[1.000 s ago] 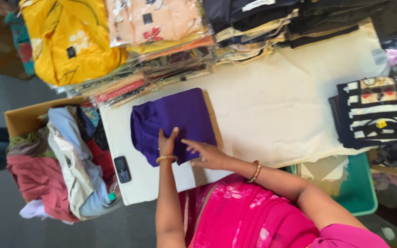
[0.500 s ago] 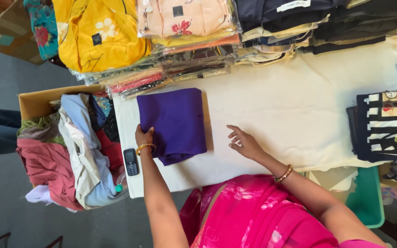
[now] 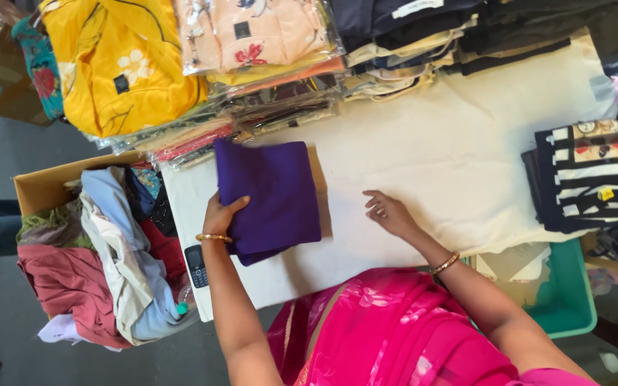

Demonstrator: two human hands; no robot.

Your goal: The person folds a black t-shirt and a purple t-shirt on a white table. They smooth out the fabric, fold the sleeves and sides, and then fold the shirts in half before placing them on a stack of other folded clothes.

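1. In the head view, you are looking down on a table (image 3: 466, 164) covered with a cream cloth, and your pink garment (image 3: 395, 329) is filling the bottom of the picture.
2. Your left hand (image 3: 219, 214) is gripping the left edge of a folded purple garment (image 3: 270, 196), with the thumb lying on top of the cloth and the fingers tucked out of sight beneath it.
3. The folded purple garment is lying near the table's left end, its lower edge hanging slightly over your wrist, where a gold bangle (image 3: 212, 237) is sitting.
4. Your right hand (image 3: 388, 212) is resting open on the bare cloth just right of the purple garment, fingers loosely spread and holding nothing.
5. A dark mobile phone (image 3: 194, 266) is lying at the table's near left edge, just beside your left forearm.
6. Stacks of wrapped clothes are lining the far edge: a yellow pile (image 3: 119, 64) at the far left corner and a peach flowered pile (image 3: 259, 32) beside it.
7. A black-and-white striped pile (image 3: 588, 182) is sitting at the right edge.
8. A cardboard box (image 3: 44, 187) heaped with loose clothes is standing off the left end of the table.
9. A green bin (image 3: 574, 300) is showing under the near right corner.
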